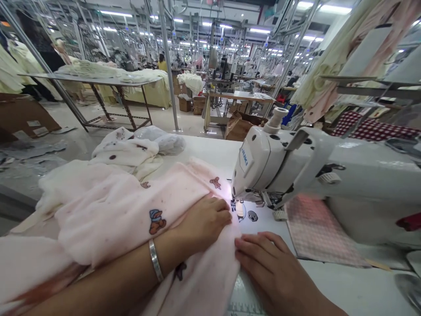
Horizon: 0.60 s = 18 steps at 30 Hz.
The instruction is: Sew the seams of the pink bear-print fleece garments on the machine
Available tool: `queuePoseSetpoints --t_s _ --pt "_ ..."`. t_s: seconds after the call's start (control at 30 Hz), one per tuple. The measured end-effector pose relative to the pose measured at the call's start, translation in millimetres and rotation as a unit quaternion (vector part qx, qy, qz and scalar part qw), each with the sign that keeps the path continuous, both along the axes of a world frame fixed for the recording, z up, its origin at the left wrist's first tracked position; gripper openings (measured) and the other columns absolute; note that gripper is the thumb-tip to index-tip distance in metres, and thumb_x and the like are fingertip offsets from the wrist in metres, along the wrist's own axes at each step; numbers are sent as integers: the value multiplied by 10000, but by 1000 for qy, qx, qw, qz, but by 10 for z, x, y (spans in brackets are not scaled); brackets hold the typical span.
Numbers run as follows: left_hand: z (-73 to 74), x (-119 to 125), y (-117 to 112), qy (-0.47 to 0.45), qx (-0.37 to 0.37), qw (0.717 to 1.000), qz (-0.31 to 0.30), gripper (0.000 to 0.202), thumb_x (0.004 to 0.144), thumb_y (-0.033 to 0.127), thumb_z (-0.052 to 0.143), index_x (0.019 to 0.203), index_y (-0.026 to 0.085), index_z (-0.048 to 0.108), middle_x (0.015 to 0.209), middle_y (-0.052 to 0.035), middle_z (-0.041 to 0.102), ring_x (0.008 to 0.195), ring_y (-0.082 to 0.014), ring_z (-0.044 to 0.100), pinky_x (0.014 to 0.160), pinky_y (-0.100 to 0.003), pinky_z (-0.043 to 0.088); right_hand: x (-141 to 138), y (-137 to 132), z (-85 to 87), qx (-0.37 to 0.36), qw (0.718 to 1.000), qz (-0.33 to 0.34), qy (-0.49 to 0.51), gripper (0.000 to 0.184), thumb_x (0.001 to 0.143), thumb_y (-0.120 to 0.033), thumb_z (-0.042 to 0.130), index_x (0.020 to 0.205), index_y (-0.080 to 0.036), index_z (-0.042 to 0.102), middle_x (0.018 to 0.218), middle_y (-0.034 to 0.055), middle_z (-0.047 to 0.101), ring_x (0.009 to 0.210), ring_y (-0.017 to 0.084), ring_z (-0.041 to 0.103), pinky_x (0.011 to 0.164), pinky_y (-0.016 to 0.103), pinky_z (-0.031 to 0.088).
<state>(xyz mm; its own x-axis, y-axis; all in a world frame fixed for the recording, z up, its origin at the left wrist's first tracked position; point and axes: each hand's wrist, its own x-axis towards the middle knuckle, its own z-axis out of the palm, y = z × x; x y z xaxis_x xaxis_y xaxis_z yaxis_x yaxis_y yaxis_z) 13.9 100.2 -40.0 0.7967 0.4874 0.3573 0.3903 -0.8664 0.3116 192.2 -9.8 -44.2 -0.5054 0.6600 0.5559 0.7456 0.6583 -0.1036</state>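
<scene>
A pale pink fleece garment (pixel 125 210) with small printed bears lies across the white sewing table (pixel 345 285). My left hand (pixel 205 221), a silver bangle on its wrist, rests flat on the fabric with fingers curled at its edge, close to the needle of the white sewing machine (pixel 296 171). My right hand (pixel 263 259) lies flat just below, fingertips pressing the fabric's right edge against the table. The machine's lamp lights the cloth by the presser foot (pixel 235 206).
More cream and white garments (pixel 131 149) are heaped behind the pink one. A pink checked cloth (pixel 315 232) lies under the machine arm. Beyond the table stand metal racks, a long table with fabric (pixel 98 77), cardboard boxes (pixel 241 125) and other distant workers.
</scene>
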Motion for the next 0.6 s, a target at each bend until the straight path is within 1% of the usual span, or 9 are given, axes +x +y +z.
queuePoseSetpoints --t_s 0.1,0.2,0.27,0.33,0.4,0.47,0.53,0.57,0.6 --pt "2 38 130 8 13 1000 17 161 882 139 502 797 163 636 856 -15 603 822 -135 531 842 -279 410 22 130 20 -18 999 -19 -31 232 877 -109 430 943 -186 638 1020 40 671 935 180 566 871 361 367" --pt "-5 82 290 12 29 999 35 161 874 131 505 752 155 607 784 -12 576 771 -136 517 777 -270 422 46 271 31 -41 996 -58 -57 207 865 -138 449 898 -200 644 903 58 658 824 192 561 775 360 406" --pt "-2 113 403 19 43 998 48 138 861 124 509 758 155 596 780 -17 568 765 -144 516 763 -275 428 66 345 17 -46 992 -81 -89 215 866 -152 440 926 -196 642 855 82 639 791 201 558 722 348 424" --pt "13 140 501 29 55 996 57 132 849 113 505 762 158 594 795 -22 573 782 -151 528 783 -281 435 87 392 3 -37 988 -95 -117 238 876 -159 418 993 -180 624 859 104 634 813 213 571 699 338 439" --pt "30 149 547 40 67 994 76 136 851 113 487 790 159 599 844 -31 592 836 -165 546 874 -327 420 93 414 18 -24 987 -101 -125 257 886 -161 398 1042 -164 602 866 112 638 838 224 589 685 335 453" --pt "18 131 498 42 76 989 121 149 874 147 461 932 135 597 1009 -89 600 985 -217 539 987 -453 340 49 416 91 -22 991 -86 -104 255 891 -160 390 1038 -158 599 862 99 649 814 214 599 687 340 465" --pt "-48 90 330 48 84 981 168 287 891 203 448 1143 86 522 1227 -189 513 1173 -297 444 1013 -565 267 -82 402 220 -31 997 -37 -63 249 890 -159 401 1050 -147 591 897 88 660 816 195 600 714 336 476" --pt "-101 69 206 60 87 979 174 357 895 215 437 1222 76 472 1308 -212 450 1243 -312 378 1014 -574 267 -186 389 295 -31 999 2 -41 243 896 -180 412 1061 -143 587 931 81 665 840 185 599 747 329 477" --pt "-162 54 66 76 87 978 172 393 898 220 415 1264 81 450 1352 -198 415 1278 -300 340 1017 -551 292 -313 373 367 -30 998 49 -33 243 910 -212 416 1076 -148 581 983 69 666 891 172 595 792 313 472"
